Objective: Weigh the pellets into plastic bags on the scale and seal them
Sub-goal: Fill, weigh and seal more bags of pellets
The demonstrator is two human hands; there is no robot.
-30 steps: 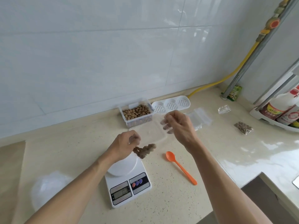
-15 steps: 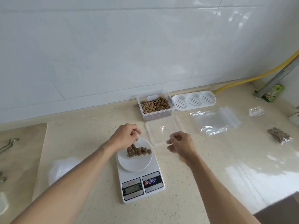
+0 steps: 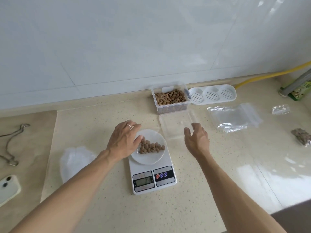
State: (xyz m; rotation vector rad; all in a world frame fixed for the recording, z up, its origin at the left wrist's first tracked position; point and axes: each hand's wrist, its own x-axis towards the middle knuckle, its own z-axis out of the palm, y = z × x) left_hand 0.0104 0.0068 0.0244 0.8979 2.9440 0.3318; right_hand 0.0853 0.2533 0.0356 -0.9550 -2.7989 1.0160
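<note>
Our left hand [image 3: 125, 142] rests relaxed on the clear bag of brown pellets [image 3: 151, 147] atop the white digital scale [image 3: 152, 172]; our right hand [image 3: 196, 140] hovers, grip released.

Pale glossy wall tiles [image 3: 134, 39] are rising behind a speckled beige tabletop [image 3: 104, 207], daylight glaring off its right side; a yellow hose [image 3: 262, 76] is running far right.

Small clear bag of brown pellets [image 3: 151, 147] lying flat on the round platform of the white scale [image 3: 152, 172], open tub of pellets [image 3: 170, 98] behind, empty zip bags [image 3: 234, 117] to its right
</note>
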